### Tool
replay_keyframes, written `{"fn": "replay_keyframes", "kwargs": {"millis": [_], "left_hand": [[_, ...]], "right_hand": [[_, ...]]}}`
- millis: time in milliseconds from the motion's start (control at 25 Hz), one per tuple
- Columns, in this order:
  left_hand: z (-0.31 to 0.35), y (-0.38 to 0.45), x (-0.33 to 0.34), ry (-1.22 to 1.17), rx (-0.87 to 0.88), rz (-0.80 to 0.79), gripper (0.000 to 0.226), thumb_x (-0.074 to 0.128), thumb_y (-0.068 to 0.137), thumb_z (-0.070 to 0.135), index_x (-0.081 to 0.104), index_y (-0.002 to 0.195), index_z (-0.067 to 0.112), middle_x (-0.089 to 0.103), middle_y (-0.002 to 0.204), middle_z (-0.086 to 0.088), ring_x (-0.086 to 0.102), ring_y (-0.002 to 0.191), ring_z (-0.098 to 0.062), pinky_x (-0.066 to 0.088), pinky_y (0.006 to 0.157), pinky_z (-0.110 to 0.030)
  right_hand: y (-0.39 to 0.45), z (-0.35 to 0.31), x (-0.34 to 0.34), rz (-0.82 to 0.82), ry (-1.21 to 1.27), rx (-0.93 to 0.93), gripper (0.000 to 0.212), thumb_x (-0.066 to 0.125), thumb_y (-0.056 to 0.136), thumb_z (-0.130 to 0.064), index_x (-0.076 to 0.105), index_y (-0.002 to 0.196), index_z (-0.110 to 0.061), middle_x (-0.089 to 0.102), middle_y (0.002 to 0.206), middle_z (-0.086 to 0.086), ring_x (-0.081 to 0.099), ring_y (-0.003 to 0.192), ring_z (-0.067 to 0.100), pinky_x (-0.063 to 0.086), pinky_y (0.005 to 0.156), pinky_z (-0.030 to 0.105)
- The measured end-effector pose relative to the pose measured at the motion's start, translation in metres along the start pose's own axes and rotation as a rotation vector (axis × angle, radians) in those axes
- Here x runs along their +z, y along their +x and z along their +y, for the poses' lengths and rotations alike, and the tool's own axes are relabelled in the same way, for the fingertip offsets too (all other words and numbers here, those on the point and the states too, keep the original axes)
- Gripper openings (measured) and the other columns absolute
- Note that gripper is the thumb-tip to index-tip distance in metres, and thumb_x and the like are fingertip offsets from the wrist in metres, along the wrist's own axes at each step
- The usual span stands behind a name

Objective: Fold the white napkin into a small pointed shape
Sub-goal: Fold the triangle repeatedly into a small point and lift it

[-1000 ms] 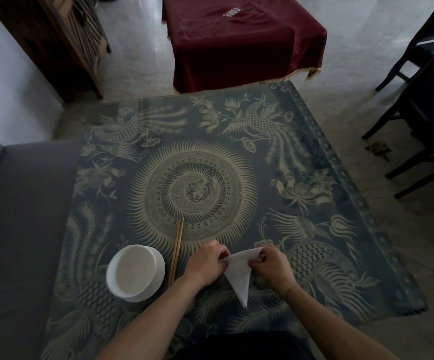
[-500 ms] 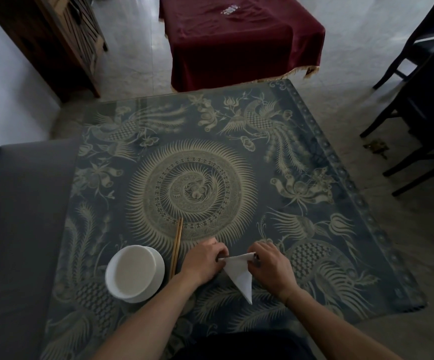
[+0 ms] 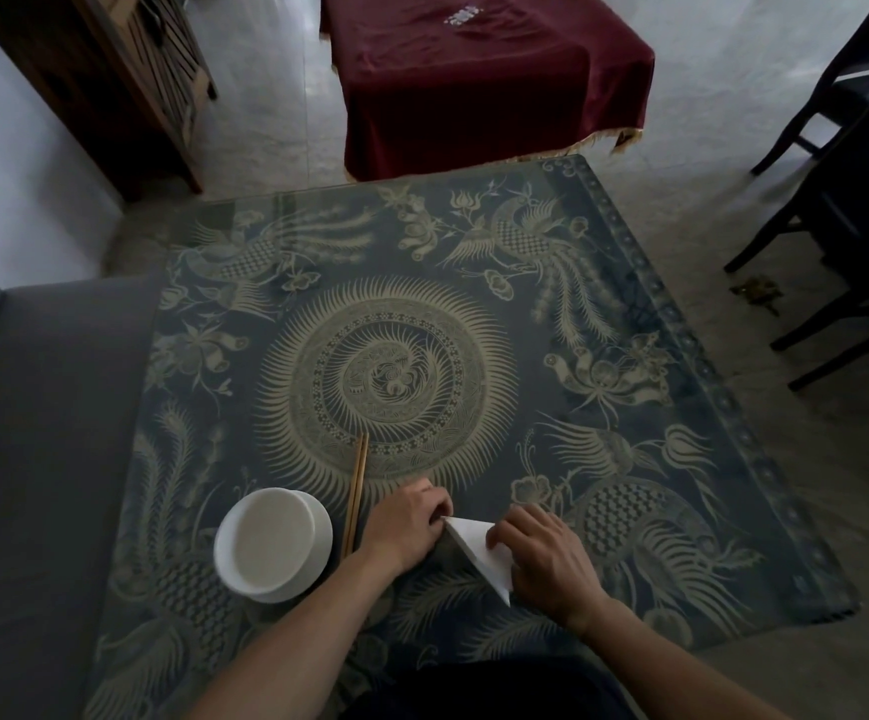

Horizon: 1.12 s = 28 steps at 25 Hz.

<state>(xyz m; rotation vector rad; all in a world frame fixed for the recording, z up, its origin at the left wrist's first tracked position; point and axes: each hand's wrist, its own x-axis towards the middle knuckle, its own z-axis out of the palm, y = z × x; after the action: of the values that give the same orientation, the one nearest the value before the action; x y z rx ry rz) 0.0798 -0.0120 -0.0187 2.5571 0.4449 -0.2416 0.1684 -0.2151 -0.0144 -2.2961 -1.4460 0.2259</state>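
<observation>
Head view: I look down at the near edge of the patterned table (image 3: 474, 262), everything I work with bunched close to me
Table cloth: dark and glossy with a pale swirl; it looks slick, so I judge the paper could skate on it if I push sideways rather than down
Bowl: the white bowl (image 3: 272, 544) sits just beside my left forearm; a careless swing of that arm could knock it
Chopsticks: the chopsticks (image 3: 356, 496) lie between the bowl and my left hand, close enough that a nudge from my knuckles could roll them
Left hand: my left hand (image 3: 405, 527) is curled nearly closed, its fingertips pinching the far corner of the napkin against the table
Right hand: my right hand (image 3: 546, 561) lies flat and partly spread over the right side of the napkin, pressing a flap down
Napkin: the white napkin (image 3: 469, 544) lies flat on the table between my hands, a narrow triangle with its tip pointing back toward me
Main risk: if I lift my right hand before the crease is set, I expect the flap to spring open
Second risk: uneven pressure could skew the edges, leaving the tip blunt or off-centre
Small risk: pulling too hard at the pinched corner could tear thin paper
</observation>
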Motion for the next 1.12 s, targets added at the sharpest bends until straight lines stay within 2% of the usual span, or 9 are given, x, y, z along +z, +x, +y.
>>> {"fn": "replay_keyframes", "kwargs": {"millis": [120, 280, 480, 720, 800, 880, 920, 1000, 1120], "left_hand": [[-0.001, -0.003, 0.001, -0.009, -0.007, 0.007, 0.013, 0.060, 0.092, 0.022, 0.065, 0.102, 0.028, 0.058, 0.104, 0.009, 0.055, 0.098, -0.012, 0.049, 0.078, -0.031], [-0.003, -0.005, 0.004, -0.017, 0.009, 0.018, 0.015, 0.060, 0.092, 0.020, 0.066, 0.104, 0.028, 0.058, 0.105, 0.008, 0.056, 0.099, -0.013, 0.050, 0.079, -0.033], [-0.005, -0.007, 0.008, -0.025, 0.012, 0.037, 0.017, 0.058, 0.093, 0.020, 0.065, 0.105, 0.027, 0.055, 0.107, 0.010, 0.054, 0.100, -0.010, 0.050, 0.078, -0.030], [-0.008, -0.010, 0.012, -0.029, 0.036, 0.073, 0.022, 0.058, 0.091, 0.016, 0.064, 0.110, 0.026, 0.055, 0.110, 0.009, 0.053, 0.104, -0.011, 0.048, 0.078, -0.029], [-0.008, -0.015, 0.013, 0.042, 0.122, 0.139, 0.027, 0.060, 0.088, 0.012, 0.064, 0.112, 0.023, 0.055, 0.111, 0.005, 0.054, 0.103, -0.015, 0.049, 0.078, -0.029], [-0.006, -0.023, 0.017, 0.151, 0.292, 0.195, 0.028, 0.061, 0.084, 0.013, 0.063, 0.112, 0.020, 0.056, 0.112, 0.000, 0.057, 0.102, -0.021, 0.051, 0.081, -0.035], [-0.006, -0.028, 0.021, 0.187, 0.379, 0.210, 0.028, 0.059, 0.086, 0.017, 0.062, 0.114, 0.018, 0.057, 0.116, -0.003, 0.057, 0.105, -0.023, 0.049, 0.085, -0.038], [-0.005, -0.038, 0.033, 0.236, 0.500, 0.202, 0.035, 0.054, 0.092, 0.024, 0.058, 0.126, 0.014, 0.057, 0.130, -0.007, 0.053, 0.119, -0.025, 0.043, 0.098, -0.041], [-0.001, -0.052, 0.050, 0.320, 0.501, 0.122, 0.054, 0.043, 0.101, 0.038, 0.040, 0.147, 0.009, 0.036, 0.155, -0.009, 0.030, 0.143, -0.024, 0.024, 0.115, -0.042]], "right_hand": [[-0.005, 0.000, 0.004, -0.047, -0.003, -0.014, 0.044, 0.062, 0.056, -0.002, 0.064, 0.093, -0.025, 0.059, 0.090, -0.005, 0.052, 0.078, 0.019, 0.044, 0.059, 0.030], [-0.011, 0.003, 0.008, -0.063, 0.003, -0.030, 0.035, 0.056, 0.068, -0.010, 0.064, 0.099, -0.026, 0.061, 0.095, -0.005, 0.055, 0.080, 0.020, 0.048, 0.063, 0.034], [-0.018, 0.001, 0.008, -0.090, -0.046, -0.109, 0.039, 0.047, 0.073, -0.017, 0.067, 0.105, -0.026, 0.061, 0.098, -0.007, 0.053, 0.080, 0.017, 0.046, 0.060, 0.030], [-0.026, 0.007, 0.012, -0.138, -0.061, -0.107, 0.046, 0.058, 0.071, -0.018, 0.066, 0.115, -0.028, 0.061, 0.104, -0.009, 0.055, 0.085, 0.015, 0.047, 0.067, 0.028], [-0.027, 0.006, 0.011, -0.106, -0.055, -0.083, 0.044, 0.063, 0.071, -0.017, 0.067, 0.114, -0.026, 0.062, 0.102, -0.009, 0.056, 0.084, 0.015, 0.047, 0.066, 0.028], [-0.026, 0.004, 0.012, -0.012, -0.055, -0.029, 0.034, 0.063, 0.078, -0.020, 0.068, 0.111, -0.024, 0.063, 0.102, -0.007, 0.058, 0.085, 0.017, 0.046, 0.067, 0.029], [-0.026, 0.004, 0.012, 0.024, -0.068, 0.015, 0.031, 0.061, 0.082, -0.024, 0.068, 0.112, -0.022, 0.063, 0.104, -0.006, 0.060, 0.089, 0.019, 0.046, 0.070, 0.030], [-0.025, 0.003, 0.017, 0.005, -0.122, 0.118, 0.043, 0.055, 0.086, -0.038, 0.063, 0.124, -0.018, 0.061, 0.120, -0.003, 0.059, 0.108, 0.022, 0.044, 0.084, 0.033], [-0.030, 0.002, 0.030, -0.110, -0.214, 0.161, 0.067, 0.045, 0.091, -0.051, 0.044, 0.145, -0.011, 0.042, 0.151, 0.006, 0.037, 0.140, 0.024, 0.030, 0.107, 0.041]]}}
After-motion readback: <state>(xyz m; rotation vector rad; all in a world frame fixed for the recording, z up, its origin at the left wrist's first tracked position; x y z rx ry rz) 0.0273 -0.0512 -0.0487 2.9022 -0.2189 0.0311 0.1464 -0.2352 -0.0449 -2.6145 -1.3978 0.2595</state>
